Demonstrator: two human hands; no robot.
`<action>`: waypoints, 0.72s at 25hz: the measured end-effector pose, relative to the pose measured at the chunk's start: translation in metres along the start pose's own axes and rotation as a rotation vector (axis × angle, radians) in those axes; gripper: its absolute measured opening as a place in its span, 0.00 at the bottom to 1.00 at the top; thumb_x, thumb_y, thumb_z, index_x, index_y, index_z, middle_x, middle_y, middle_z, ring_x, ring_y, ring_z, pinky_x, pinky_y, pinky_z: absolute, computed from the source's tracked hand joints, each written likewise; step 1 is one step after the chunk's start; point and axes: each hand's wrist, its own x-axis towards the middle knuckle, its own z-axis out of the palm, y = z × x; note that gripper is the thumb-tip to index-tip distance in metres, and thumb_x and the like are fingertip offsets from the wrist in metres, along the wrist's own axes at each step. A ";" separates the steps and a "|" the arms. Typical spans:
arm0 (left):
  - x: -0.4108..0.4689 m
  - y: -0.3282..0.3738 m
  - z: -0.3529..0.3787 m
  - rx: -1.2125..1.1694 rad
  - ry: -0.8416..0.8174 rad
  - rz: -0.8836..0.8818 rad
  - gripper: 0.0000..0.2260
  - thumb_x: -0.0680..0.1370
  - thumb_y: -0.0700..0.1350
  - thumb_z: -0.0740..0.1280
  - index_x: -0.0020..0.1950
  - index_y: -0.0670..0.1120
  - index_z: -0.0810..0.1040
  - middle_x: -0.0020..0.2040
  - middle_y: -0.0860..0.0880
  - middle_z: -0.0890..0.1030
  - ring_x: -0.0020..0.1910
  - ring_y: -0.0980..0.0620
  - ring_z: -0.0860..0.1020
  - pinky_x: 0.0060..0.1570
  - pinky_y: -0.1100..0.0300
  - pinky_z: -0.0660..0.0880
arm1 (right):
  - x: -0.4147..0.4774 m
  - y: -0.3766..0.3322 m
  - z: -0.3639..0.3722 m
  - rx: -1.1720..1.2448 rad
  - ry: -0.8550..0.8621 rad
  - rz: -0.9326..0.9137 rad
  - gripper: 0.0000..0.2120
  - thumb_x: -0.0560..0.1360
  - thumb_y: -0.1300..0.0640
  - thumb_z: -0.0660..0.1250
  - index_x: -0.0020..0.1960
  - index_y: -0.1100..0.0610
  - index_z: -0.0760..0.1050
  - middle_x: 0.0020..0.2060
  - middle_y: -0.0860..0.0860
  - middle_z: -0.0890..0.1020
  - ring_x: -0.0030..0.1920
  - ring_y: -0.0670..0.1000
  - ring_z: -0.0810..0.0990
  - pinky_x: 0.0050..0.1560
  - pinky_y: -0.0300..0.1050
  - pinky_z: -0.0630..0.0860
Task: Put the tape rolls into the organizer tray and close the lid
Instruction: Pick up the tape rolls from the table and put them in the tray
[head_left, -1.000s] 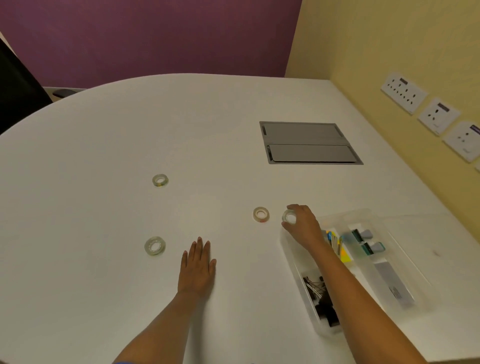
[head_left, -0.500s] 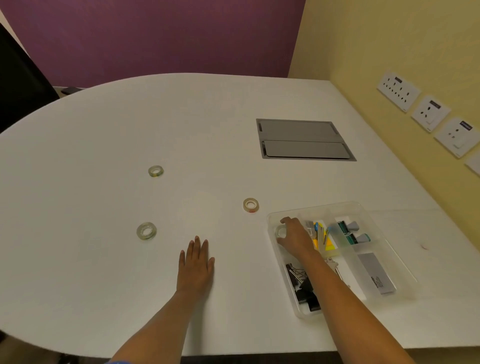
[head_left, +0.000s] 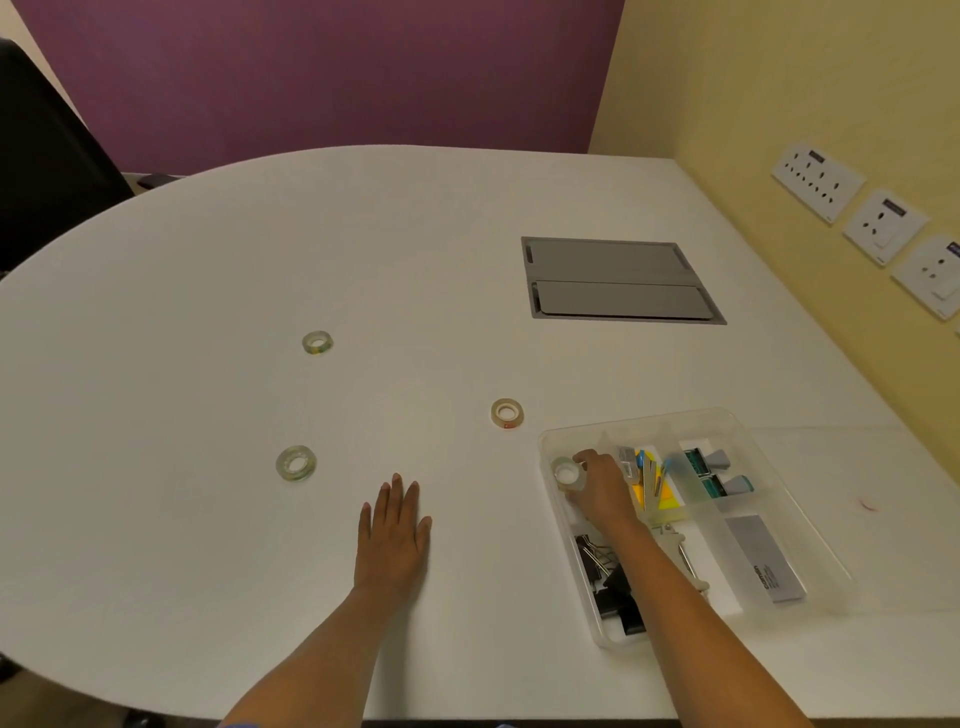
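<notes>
Head view shows four tape rolls in all. Three lie flat on the white table (head_left: 208, 260), holes facing up: one greenish roll (head_left: 317, 343) left of centre, one clear roll (head_left: 296, 463) below it, and one cream roll (head_left: 507, 413) just up-left of the organizer tray (head_left: 644, 423). The fourth roll (head_left: 567, 474) is pinched in the right hand (head_left: 602, 488), low inside the tray's left compartment at its upper end, hole turned up toward the camera. Being rings, none has a long axis to speak of. The left hand (head_left: 393, 535) lies flat and open on the table at lower centre, fingers together, holding nothing. One tray sits at lower right, lengthwise up and leftward, with black binder clips (head_left: 610, 582) lower in the same compartment.
</notes>
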 end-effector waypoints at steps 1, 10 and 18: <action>0.000 0.001 0.001 -0.003 0.004 -0.004 0.24 0.83 0.51 0.45 0.78 0.50 0.42 0.79 0.48 0.40 0.78 0.51 0.41 0.76 0.51 0.39 | 0.001 -0.001 0.000 -0.001 0.002 0.002 0.24 0.71 0.67 0.70 0.66 0.63 0.69 0.62 0.62 0.73 0.60 0.59 0.75 0.57 0.47 0.73; -0.001 0.002 0.005 -0.003 0.033 -0.015 0.24 0.83 0.52 0.44 0.77 0.50 0.41 0.79 0.49 0.39 0.78 0.51 0.39 0.76 0.51 0.37 | 0.002 -0.008 0.002 0.098 0.038 0.052 0.26 0.70 0.65 0.73 0.66 0.63 0.70 0.63 0.62 0.71 0.61 0.59 0.75 0.60 0.50 0.73; 0.004 0.001 0.004 0.005 0.041 0.000 0.24 0.83 0.52 0.44 0.77 0.51 0.40 0.79 0.49 0.38 0.77 0.51 0.38 0.77 0.50 0.37 | 0.004 -0.042 -0.014 0.026 0.251 -0.068 0.15 0.74 0.67 0.67 0.59 0.59 0.74 0.57 0.57 0.76 0.58 0.56 0.76 0.50 0.49 0.76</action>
